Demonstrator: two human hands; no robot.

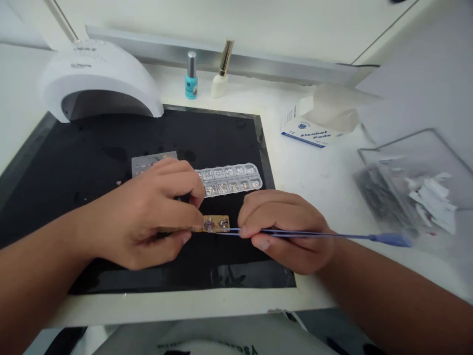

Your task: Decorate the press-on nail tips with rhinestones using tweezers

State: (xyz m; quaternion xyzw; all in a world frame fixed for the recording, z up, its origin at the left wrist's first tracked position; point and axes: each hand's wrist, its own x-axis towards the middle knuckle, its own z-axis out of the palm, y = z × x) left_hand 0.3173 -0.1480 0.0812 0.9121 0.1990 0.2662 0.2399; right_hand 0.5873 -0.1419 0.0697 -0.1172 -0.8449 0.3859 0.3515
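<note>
My left hand (158, 212) pinches a narrow amber-coloured strip (218, 223) set with shiny gems; most of the strip is hidden by my fingers. A doubled blue-violet cord (281, 232) runs from the strip's right end. My right hand (286, 224) is closed on this cord. Past my right wrist the cord ends in a blue tassel-like tip (391, 240). Just beyond my hands lies a clear compartment case (232, 178) of small sparkling stones. A grey sheet with small decorations (153, 160) lies partly behind my left hand.
A white nail lamp (99, 74) stands at the back left of a black mat (207, 133). Behind it are a turquoise polish bottle (191, 81) and a cream one (220, 81). To the right are an alcohol pads box (306, 128) and a clear bin of packets (406, 197).
</note>
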